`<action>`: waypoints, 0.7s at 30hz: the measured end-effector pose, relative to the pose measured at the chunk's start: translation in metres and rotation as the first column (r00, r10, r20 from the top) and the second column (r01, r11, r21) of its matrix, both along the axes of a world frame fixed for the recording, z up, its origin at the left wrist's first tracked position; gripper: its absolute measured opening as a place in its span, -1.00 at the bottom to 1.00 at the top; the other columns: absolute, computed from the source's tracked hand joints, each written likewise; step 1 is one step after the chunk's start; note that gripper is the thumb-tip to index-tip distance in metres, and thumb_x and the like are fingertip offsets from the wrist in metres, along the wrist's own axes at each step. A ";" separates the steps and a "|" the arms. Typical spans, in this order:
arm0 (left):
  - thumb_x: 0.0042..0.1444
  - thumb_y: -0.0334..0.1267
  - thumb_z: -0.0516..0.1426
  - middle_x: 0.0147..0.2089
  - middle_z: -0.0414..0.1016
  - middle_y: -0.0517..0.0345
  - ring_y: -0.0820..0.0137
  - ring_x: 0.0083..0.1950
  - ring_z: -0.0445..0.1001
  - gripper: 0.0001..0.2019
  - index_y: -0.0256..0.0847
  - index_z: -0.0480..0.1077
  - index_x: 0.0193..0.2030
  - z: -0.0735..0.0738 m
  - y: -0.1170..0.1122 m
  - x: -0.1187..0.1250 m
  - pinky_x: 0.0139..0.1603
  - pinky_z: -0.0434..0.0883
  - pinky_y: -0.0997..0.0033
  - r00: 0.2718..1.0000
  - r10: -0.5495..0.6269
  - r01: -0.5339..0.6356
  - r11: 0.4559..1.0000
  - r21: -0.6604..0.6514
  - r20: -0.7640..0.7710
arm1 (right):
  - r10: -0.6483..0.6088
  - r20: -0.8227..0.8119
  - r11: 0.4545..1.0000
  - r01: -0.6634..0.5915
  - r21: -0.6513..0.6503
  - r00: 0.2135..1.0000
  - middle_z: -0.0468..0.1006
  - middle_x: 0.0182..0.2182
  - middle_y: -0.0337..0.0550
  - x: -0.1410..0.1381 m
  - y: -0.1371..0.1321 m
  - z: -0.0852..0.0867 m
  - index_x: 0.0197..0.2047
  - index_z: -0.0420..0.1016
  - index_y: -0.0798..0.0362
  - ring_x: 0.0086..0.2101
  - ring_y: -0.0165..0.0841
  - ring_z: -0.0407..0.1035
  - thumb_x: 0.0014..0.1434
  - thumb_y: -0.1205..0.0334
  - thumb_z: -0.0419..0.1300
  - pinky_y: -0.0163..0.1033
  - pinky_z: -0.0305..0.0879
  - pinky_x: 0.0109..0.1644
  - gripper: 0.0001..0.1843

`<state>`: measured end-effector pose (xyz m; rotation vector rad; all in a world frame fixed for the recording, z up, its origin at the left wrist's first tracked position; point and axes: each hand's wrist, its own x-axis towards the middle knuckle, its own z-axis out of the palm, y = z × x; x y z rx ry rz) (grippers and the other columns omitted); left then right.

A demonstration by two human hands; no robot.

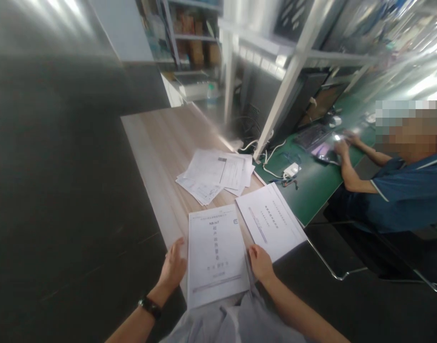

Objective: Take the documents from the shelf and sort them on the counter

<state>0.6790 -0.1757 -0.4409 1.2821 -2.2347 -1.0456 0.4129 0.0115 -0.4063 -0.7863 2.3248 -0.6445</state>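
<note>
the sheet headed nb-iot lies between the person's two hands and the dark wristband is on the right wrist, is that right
Not quite: the dark wristband is on the left wrist, as the head view shows. The sheet headed NB-IoT does lie between the left hand and the right hand.

2 hands (pixel 173 267) (pixel 261 263) sit apart, loosely curled.
</note>
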 end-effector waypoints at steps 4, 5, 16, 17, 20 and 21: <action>-0.01 -0.33 0.04 -0.11 0.50 -0.08 0.21 -0.14 0.55 -0.73 -0.13 0.27 -0.11 -0.007 0.007 -0.008 -0.17 0.50 0.21 0.982 0.161 -0.173 0.978 0.114 0.103 | 0.066 -0.041 0.998 -0.066 0.001 0.997 0.58 -0.21 0.05 0.006 -0.030 0.003 -0.21 0.54 0.05 -0.15 -0.16 0.44 0.22 0.26 0.00 -0.19 0.23 -0.07 -0.72; -0.02 -0.30 0.06 -0.12 0.50 -0.09 0.22 -0.16 0.56 -0.74 -0.14 0.27 -0.14 -0.009 0.007 -0.009 -0.20 0.51 0.25 0.973 0.187 -0.205 0.969 0.137 0.134 | 0.087 -0.048 0.996 -0.087 0.002 0.995 0.58 -0.20 0.06 0.008 -0.037 0.003 -0.21 0.54 0.05 -0.15 -0.17 0.45 0.21 0.27 0.00 -0.21 0.23 -0.08 -0.72; 0.14 -0.10 -0.09 0.26 0.17 -0.30 -0.01 0.32 0.13 -0.42 -0.45 0.11 0.22 -0.007 -0.064 -0.025 0.29 0.11 -0.06 0.915 0.281 -0.262 0.959 -0.104 0.288 | 0.032 -0.195 0.998 -0.041 -0.043 0.980 0.58 -0.28 -0.10 -0.075 -0.195 0.047 -0.23 0.50 0.10 -0.21 -0.33 0.44 0.24 0.23 0.06 -0.23 0.27 -0.07 -0.79; 0.16 -0.11 -0.11 0.32 0.09 -0.26 0.04 0.37 0.03 -0.42 -0.42 0.08 0.26 -0.012 -0.070 -0.032 0.34 0.04 -0.01 0.934 0.248 -0.204 0.961 -0.186 0.256 | -0.009 -0.211 0.998 -0.004 -0.060 0.977 0.56 -0.25 -0.11 -0.090 -0.221 0.051 -0.19 0.48 0.11 -0.18 -0.32 0.42 0.24 0.19 0.09 -0.17 0.29 -0.04 -0.79; 0.17 -0.15 -0.09 0.38 0.00 -0.16 0.07 0.42 -0.10 -0.41 -0.30 0.00 0.32 -0.037 -0.082 -0.048 0.37 -0.04 -0.03 0.972 0.139 -0.031 0.878 -0.478 0.191 | -0.146 -0.229 0.986 0.123 -0.113 0.962 0.48 -0.09 -0.07 -0.123 -0.295 0.054 -0.08 0.43 0.13 -0.08 -0.26 0.38 0.24 0.09 0.13 -0.02 0.30 0.04 -0.70; 0.16 -0.15 -0.06 0.39 -0.03 -0.15 0.06 0.41 -0.10 -0.37 -0.24 -0.08 0.36 -0.046 -0.084 -0.050 0.37 -0.05 -0.07 0.973 0.127 -0.006 0.849 -0.528 0.193 | -0.191 -0.223 0.978 0.165 -0.130 0.956 0.45 -0.04 -0.05 -0.130 -0.315 0.052 -0.04 0.41 0.13 -0.04 -0.23 0.36 0.23 0.08 0.14 0.02 0.29 0.06 -0.67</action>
